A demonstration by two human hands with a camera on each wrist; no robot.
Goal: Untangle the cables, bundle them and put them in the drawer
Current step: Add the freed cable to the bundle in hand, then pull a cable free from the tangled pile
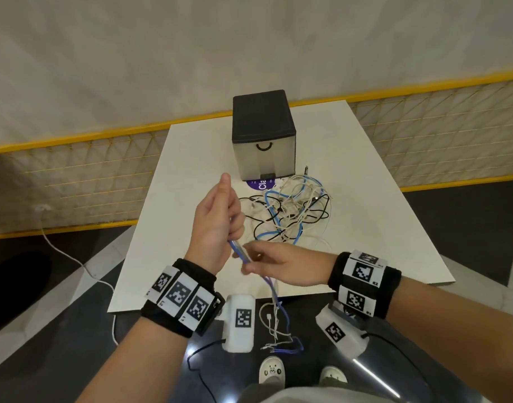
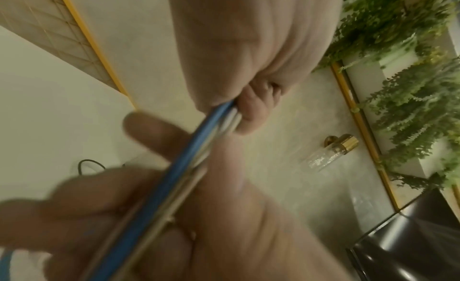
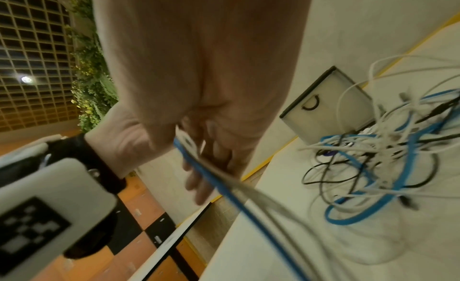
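Note:
A strand of blue and white cables runs taut between my hands above the table's near edge. My left hand is raised with fingers curled round the strand; in the left wrist view the fingers clamp the blue cable. Just below, my right hand pinches the same strand, and the cable ends dangle past the table edge toward the floor. The remaining tangle of blue, white and black cables lies on the table. Behind the tangle stands the drawer box, shut.
A purple round sticker lies at the drawer's foot. A yellow-framed mesh rail runs behind the table. A white cord trails over the floor at left. My shoes show below the table's near edge.

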